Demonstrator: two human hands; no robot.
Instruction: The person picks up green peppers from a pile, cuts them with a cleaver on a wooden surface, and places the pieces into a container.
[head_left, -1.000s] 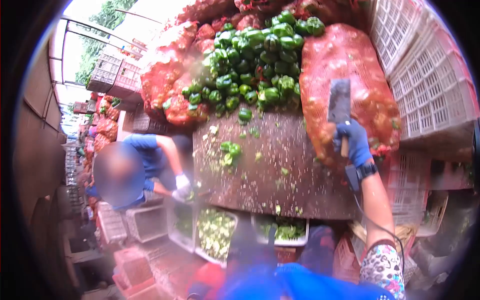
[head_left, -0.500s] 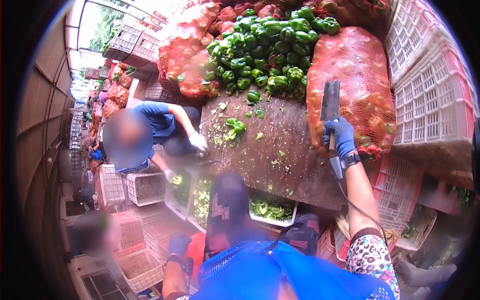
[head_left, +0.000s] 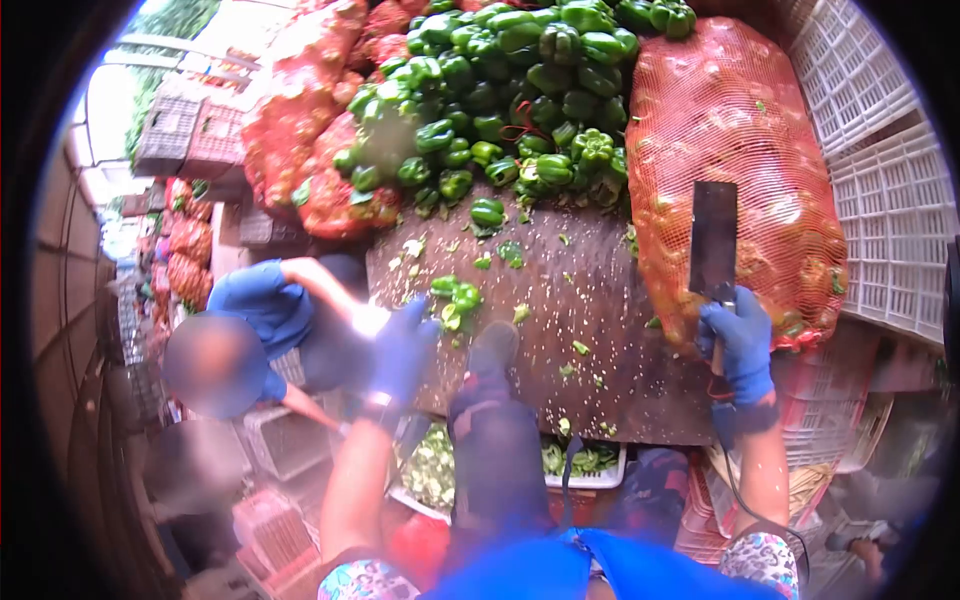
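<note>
Cleaver (head_left: 713,238) stands blade-up past the chopping board's (head_left: 600,340) right edge, right hand (head_left: 742,340) wrapped tight around its handle; left hand (head_left: 402,350), fingers spread, reaches toward cut pepper (head_left: 455,297) mid-board. Risk: a co-worker (head_left: 270,320) crouches close beside the board's left edge

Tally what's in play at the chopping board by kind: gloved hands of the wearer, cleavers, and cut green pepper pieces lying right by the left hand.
Wearer's blue-gloved hands: 2, left hand and right hand
Cleavers: 1, cleaver held upright in the right hand
Pepper clusters by the left hand: 1, cut green pepper on the chopping board; separate pieces too blurred to count
Total: 4
</note>
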